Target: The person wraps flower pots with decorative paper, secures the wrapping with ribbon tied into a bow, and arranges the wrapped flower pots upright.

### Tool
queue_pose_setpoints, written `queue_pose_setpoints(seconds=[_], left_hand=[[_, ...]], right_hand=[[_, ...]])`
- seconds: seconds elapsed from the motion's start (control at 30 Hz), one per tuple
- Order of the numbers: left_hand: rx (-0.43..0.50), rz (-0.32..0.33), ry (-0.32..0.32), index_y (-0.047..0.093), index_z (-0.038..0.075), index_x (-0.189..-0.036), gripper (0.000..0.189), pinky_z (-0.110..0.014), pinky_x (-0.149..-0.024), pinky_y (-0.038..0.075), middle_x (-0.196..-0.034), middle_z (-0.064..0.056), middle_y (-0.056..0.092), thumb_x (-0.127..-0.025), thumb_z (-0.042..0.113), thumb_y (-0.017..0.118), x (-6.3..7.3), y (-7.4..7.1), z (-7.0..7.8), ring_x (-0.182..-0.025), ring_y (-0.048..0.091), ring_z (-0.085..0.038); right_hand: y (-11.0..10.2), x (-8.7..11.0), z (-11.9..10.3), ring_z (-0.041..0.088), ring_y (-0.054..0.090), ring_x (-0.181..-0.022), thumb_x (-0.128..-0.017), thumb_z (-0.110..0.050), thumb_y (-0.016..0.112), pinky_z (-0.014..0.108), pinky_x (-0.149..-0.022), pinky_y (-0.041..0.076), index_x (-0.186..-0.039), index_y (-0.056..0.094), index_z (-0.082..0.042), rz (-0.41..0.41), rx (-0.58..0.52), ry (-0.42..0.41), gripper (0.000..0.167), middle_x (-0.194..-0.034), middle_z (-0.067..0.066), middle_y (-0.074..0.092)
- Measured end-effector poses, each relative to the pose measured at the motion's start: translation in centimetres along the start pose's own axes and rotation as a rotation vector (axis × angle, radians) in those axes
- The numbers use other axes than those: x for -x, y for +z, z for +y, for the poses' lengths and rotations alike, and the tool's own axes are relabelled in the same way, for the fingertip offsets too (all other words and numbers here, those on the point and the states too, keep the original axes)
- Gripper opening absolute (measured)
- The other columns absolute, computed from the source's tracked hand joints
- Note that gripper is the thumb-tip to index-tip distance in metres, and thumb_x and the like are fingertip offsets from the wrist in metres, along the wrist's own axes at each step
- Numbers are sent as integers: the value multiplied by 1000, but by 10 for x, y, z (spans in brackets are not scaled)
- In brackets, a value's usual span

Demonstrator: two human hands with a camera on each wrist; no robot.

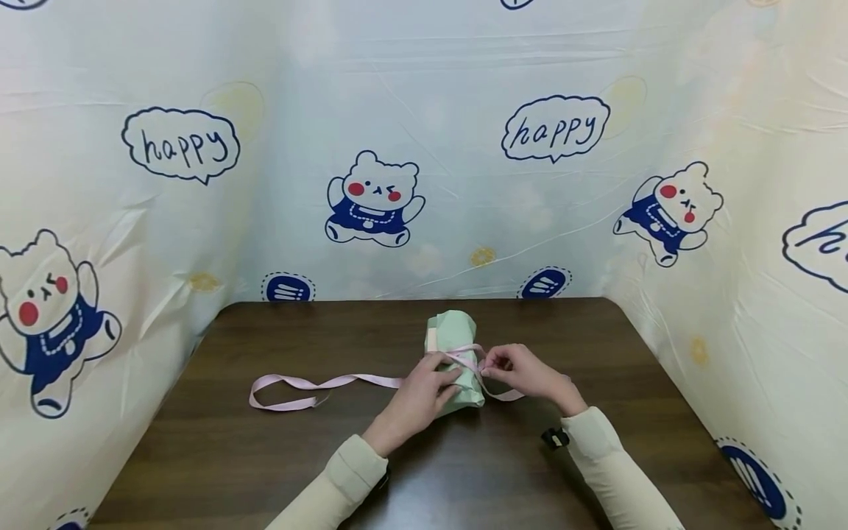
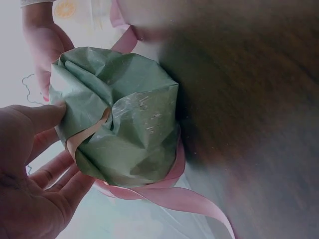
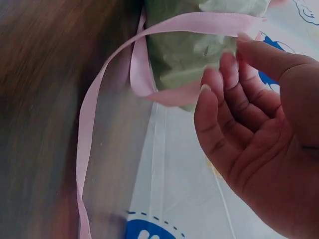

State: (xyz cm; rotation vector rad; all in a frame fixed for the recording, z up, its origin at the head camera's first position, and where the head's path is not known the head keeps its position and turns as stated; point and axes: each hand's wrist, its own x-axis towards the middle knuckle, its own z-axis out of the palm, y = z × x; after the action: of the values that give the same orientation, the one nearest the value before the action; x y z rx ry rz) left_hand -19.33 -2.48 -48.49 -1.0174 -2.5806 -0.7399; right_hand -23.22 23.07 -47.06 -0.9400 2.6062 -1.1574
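A parcel in pale green wrapping paper [image 1: 456,331] lies on the table with a pink ribbon [image 1: 380,380] looped round its middle. My left hand [image 1: 417,390] holds the parcel from the left, its fingers at the ribbon on top. In the left wrist view the thumb and fingers bear on the crumpled wrapping [image 2: 139,119]. On the parcel's right side my right hand [image 1: 523,370] pinches the ribbon near its fingertips. The right wrist view shows the ribbon [image 3: 85,124] crossing over itself and trailing down, with the right hand's [image 3: 249,114] other fingers curled inward.
One ribbon tail stretches left across the dark wooden table [image 1: 218,456] and doubles back in a loop. A shorter length curves out below the right hand. Behind the table hangs a pale printed curtain [image 1: 464,132] with bears, which also runs along both sides.
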Motion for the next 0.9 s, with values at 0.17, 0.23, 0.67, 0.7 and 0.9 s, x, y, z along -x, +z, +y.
queue_pose_setpoints(seconds=[0.17, 0.23, 0.67, 0.7, 0.9], left_hand=[[3, 13, 4, 72, 11, -128, 34, -35, -100, 50, -125, -4, 60, -96, 23, 72, 1, -1, -1, -115, 57, -22], [6, 17, 7, 72, 11, -128, 34, -35, -99, 51, -125, -5, 60, -96, 22, 73, 2, -1, -1, -116, 57, -22], [25, 49, 16, 73, 9, -127, 34, -38, -98, 52, -129, -10, 60, -95, 21, 74, 4, 0, 2, -116, 59, -27], [29, 51, 17, 73, 8, -127, 34, -38, -98, 52, -129, -10, 60, -95, 21, 74, 4, 0, 2, -116, 59, -27], [14, 53, 18, 72, 8, -128, 35, -38, -101, 52, -131, -11, 61, -96, 20, 73, 4, 1, 3, -120, 58, -27]], right_hand=[[6, -3, 2, 14, 61, -79, -96, -23, 72, 29, -72, 56, -102, 68, -13, -21, -59, 7, 13, -91, 1, 68], [8, -4, 3, 13, 61, -76, -96, -23, 72, 29, -70, 56, -100, 69, -12, -31, -66, -14, 12, -90, 3, 69], [-6, 7, 22, 8, 56, -68, -96, -13, 71, 25, -61, 51, -87, 70, -14, 48, 123, 108, 9, -78, -5, 65], [-6, 6, 23, 8, 56, -68, -96, -14, 71, 25, -61, 51, -86, 71, -14, 46, 136, 122, 9, -78, -6, 64], [-4, 4, 22, 11, 57, -69, -94, -11, 72, 25, -63, 52, -86, 72, -14, 39, 136, 150, 9, -78, -5, 65]])
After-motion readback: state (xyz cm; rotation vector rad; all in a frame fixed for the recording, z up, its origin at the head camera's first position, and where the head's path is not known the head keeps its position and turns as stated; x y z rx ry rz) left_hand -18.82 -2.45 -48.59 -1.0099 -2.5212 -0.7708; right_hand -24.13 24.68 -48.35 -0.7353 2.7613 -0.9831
